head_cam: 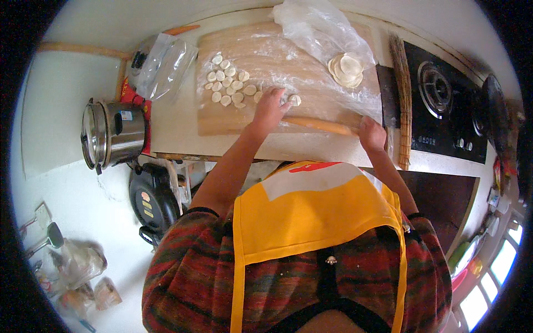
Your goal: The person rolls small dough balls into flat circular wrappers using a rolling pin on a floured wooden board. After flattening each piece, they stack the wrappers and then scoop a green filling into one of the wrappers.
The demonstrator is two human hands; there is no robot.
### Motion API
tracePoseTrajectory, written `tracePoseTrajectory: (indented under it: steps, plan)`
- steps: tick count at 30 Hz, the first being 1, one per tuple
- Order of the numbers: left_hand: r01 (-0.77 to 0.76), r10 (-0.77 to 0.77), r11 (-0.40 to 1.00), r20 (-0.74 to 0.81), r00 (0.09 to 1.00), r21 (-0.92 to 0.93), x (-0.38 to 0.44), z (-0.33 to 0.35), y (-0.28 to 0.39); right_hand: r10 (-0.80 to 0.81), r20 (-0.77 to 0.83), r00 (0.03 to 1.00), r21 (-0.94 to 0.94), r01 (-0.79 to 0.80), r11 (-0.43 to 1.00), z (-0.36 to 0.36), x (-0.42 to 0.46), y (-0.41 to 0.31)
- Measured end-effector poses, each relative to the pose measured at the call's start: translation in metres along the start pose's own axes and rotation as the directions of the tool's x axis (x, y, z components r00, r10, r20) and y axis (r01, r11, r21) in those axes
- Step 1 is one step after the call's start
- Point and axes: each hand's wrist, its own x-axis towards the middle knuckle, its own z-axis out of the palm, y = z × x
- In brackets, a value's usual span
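Observation:
My right hand (372,134) grips the right end of a wooden rolling pin (320,125), which lies along the near edge of a floured wooden board (316,83). Just above the pin's left end is my left hand (270,109), its thumb and fingers apart. A small flattened dough disc (295,100) sits right beside those fingertips; whether they touch it is unclear. Several more dough pieces (230,81) are scattered over the board's left part. At the upper right, rolled-out dough wrappers (345,70) overlap in a pile by a clear plastic bag (325,29).
A black gas stove (443,100) lies to the right, behind a rolled bamboo mat (402,104). On the left stand a lidded steel pot (116,133) and another plastic bag (164,66). A black electric pan (152,200) is propped below the counter (175,125).

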Motion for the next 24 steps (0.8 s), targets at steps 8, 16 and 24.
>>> tracePoseTrajectory:
  steps: [8,16,24]
  plan:
    - [0.275,-0.257,0.933,0.103,0.961,-0.232,0.032,0.003,-0.028,0.041,-0.018,0.999,0.006,-0.04,0.999,0.0,0.0,-0.003]
    - [0.282,-0.279,0.959,-0.068,0.958,0.031,0.055,0.006,-0.037,0.002,-0.066,0.998,0.018,-0.001,1.0,0.003,-0.003,-0.001]
    - [0.188,-0.17,0.974,0.137,0.976,-0.127,0.023,0.016,0.031,0.097,0.043,0.994,0.015,-0.098,0.995,-0.004,-0.001,-0.001]
